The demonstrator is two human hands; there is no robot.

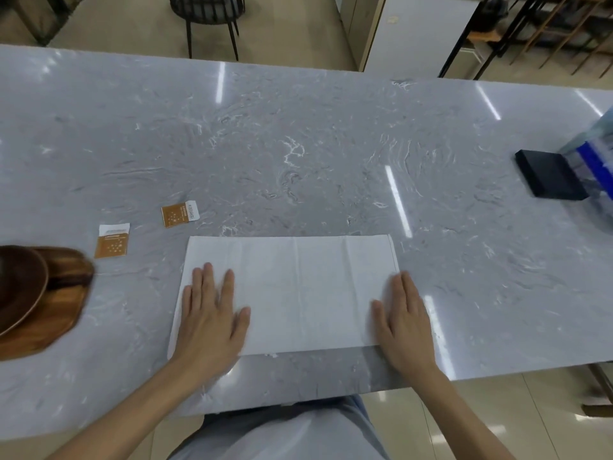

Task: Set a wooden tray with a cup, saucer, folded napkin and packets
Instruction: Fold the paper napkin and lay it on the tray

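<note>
Both hands lie flat with fingers straight on a white napkin (292, 293), the left hand (209, 320) pressing its left end and the right hand (404, 323) its right edge. Thin and matte, the napkin forms a wide rectangle with faint vertical creases, near the front edge of a glossy grey marbled tabletop (298, 144). Two small square packets, brown with white strips, lie apart to the left: one packet (112, 241) nearer the wooden tray (56, 310), the other packet (180, 214) farther back. A dark brown saucer (20, 287) rests on the rounded tray at the left edge. Far right sit a flat black box (547, 175) and a blurred blue-and-clear item (593, 161). Beyond the tabletop, beige floor and a black chair (209, 14).
</note>
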